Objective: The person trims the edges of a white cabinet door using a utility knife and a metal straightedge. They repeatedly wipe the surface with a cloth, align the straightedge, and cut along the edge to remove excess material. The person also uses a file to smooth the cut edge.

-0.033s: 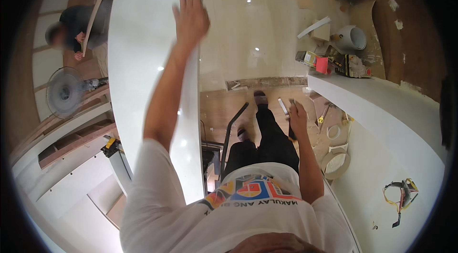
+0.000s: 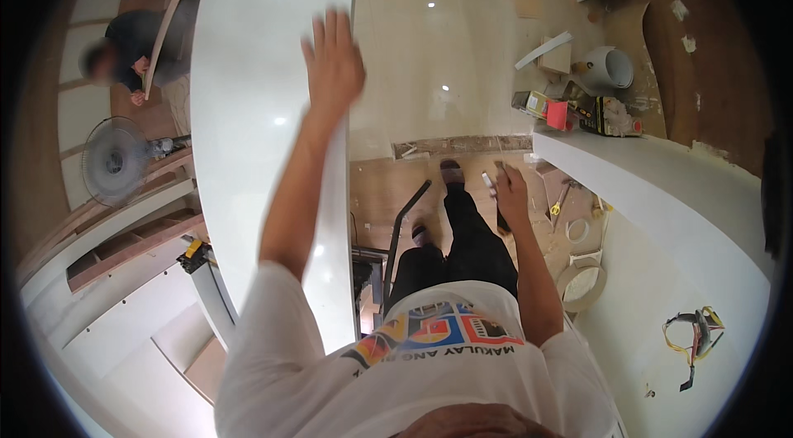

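A long white glossy panel (image 2: 248, 91) runs away from me on my left. My left hand (image 2: 334, 66) lies flat along its right edge, fingers stretched out and pointing away. Low on my right side, my right hand (image 2: 512, 190) is closed round a slim dark tool (image 2: 502, 222); its exact kind is hidden by the fingers and partly blurred. Beside that hand a small white stick-like piece (image 2: 486, 179) shows against the floor.
A person (image 2: 144, 54) holds a curved wooden strip at the far left, near a fan (image 2: 116, 161). Boxes (image 2: 611, 116) and a white roll (image 2: 618, 68) stand on the right. Yellow-handled scissors (image 2: 555, 208) and tape rings (image 2: 577, 230) lie lower right. A bent black bar (image 2: 401, 219) rises beside my legs.
My left hand has slid back toward me along the panel's edge. My right hand, still closed on the dark tool, has shifted slightly away and left.
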The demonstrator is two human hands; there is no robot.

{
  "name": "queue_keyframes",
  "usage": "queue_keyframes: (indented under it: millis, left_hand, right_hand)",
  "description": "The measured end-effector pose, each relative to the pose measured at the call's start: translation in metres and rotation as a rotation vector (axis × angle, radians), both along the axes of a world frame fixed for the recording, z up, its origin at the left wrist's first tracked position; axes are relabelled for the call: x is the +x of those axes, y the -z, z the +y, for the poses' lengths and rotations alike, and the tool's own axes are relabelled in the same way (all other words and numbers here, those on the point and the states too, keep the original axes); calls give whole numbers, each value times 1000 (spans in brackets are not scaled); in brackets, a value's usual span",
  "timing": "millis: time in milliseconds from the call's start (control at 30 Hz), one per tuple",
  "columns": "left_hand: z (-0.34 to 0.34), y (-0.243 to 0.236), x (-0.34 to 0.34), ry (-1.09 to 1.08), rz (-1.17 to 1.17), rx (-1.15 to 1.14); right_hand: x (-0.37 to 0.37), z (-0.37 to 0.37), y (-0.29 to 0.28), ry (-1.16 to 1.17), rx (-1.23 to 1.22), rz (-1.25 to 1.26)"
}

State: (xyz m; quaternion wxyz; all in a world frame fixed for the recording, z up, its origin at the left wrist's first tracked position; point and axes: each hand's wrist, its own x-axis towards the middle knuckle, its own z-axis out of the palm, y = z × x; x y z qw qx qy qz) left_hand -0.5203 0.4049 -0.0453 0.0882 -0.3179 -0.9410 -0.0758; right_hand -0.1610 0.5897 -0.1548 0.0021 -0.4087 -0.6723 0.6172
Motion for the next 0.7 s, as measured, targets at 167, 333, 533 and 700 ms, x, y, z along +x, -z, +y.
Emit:
queue_keyframes:
  millis: [167, 333, 533, 700]
  left_hand:
    - [-84, -49, 184, -102, -354, -23]
    - [-211, -57, 252, -250, -355, 152]
    - [-304, -40, 228, -1161, -272, 32]
    - [-307, -38, 236, -1170, -267, 19]
  right_hand:
    - [-186, 5, -51, -159, 276, 454]
    - [-351, 8, -75, -143, 483, 657]
    - [-486, 46, -53, -31, 914, 842]
    - [-522, 45, -70, -114, 890, 712]
